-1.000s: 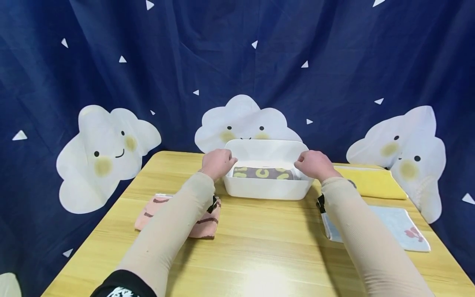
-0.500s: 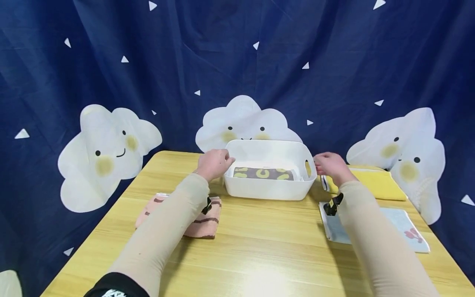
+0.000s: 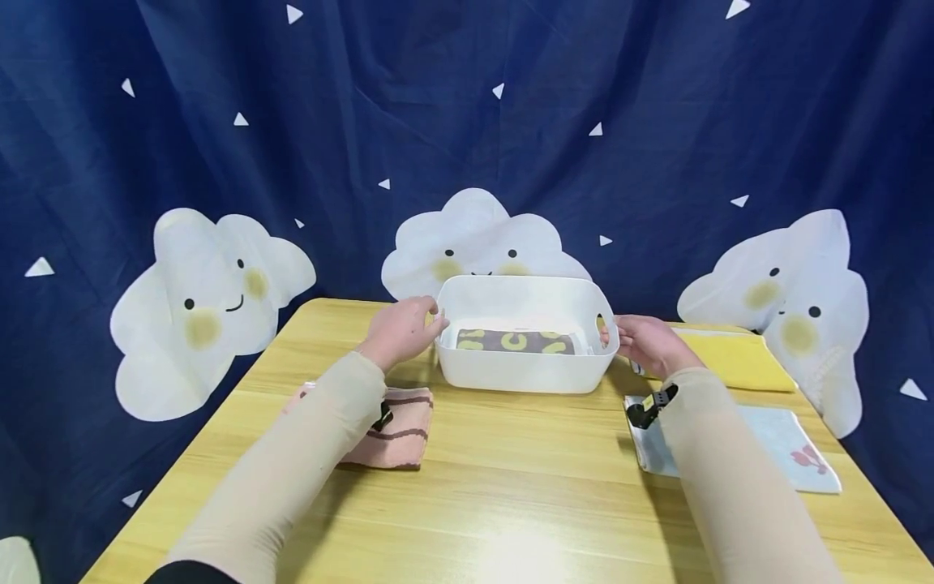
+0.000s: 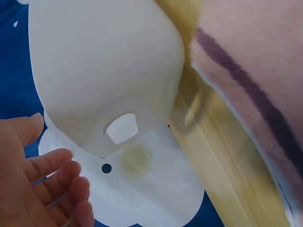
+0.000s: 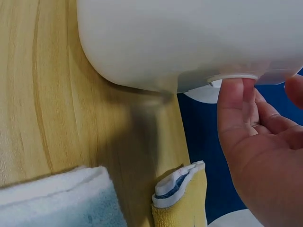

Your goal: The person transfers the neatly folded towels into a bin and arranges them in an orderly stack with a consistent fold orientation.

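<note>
A white plastic storage bin (image 3: 521, 373) with a handle hole in each end stands at the back of the table. Inside it lies a folded grey towel (image 3: 514, 341) with yellow shapes. My left hand (image 3: 400, 328) is beside the bin's left end, fingers loosely bent; the left wrist view shows these fingers (image 4: 57, 165) apart from the left handle hole (image 4: 122, 128). At the other end, my right hand (image 3: 652, 342) has its fingers hooked into the handle hole from outside. In the right wrist view, the right thumb (image 5: 294, 90) is near the rim.
On the wooden table (image 3: 503, 478), a folded pink towel (image 3: 401, 430) with brown stripes lies under my left forearm. To the right are a folded yellow towel (image 3: 744, 361) and a light blue one (image 3: 773, 442). A dark blue curtain (image 3: 438, 105) hangs behind.
My right hand moved right, from over the bin's right end to its outer side, and its fingers entered the handle hole. My left hand shifted left to outside the left end.
</note>
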`<act>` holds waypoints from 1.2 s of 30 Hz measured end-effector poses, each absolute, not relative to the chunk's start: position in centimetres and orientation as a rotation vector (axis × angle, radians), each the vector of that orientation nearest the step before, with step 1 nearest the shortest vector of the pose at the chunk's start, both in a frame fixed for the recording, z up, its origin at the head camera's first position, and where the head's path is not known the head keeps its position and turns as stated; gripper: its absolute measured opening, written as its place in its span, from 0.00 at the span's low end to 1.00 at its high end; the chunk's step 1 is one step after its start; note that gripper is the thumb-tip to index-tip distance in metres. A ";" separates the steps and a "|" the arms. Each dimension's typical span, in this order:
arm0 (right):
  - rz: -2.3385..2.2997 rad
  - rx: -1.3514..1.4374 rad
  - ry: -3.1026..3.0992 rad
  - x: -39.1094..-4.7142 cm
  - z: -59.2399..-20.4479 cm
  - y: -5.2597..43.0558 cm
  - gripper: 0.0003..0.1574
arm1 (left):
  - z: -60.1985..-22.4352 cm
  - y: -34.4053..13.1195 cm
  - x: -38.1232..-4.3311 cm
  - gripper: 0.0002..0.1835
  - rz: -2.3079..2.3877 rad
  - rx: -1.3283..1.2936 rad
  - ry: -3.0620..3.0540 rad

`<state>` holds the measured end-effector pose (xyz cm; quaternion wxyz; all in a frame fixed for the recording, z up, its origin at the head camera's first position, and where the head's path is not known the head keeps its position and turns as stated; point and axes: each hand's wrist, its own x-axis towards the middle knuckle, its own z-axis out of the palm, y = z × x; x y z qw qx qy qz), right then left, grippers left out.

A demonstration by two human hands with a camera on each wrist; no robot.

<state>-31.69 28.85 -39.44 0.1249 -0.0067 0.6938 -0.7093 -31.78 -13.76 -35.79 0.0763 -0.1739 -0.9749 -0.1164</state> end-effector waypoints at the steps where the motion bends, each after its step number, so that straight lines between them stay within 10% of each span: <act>1: -2.064 -0.019 2.022 -31.7 -39.4 28.8 0.25 | -35.8 -14.0 -31.5 0.20 -0.332 -0.530 -2.914; 36: -1.921 0.046 2.201 -31.6 -39.3 28.6 0.30 | -41.8 -20.8 -19.3 0.44 -0.091 -0.551 -3.390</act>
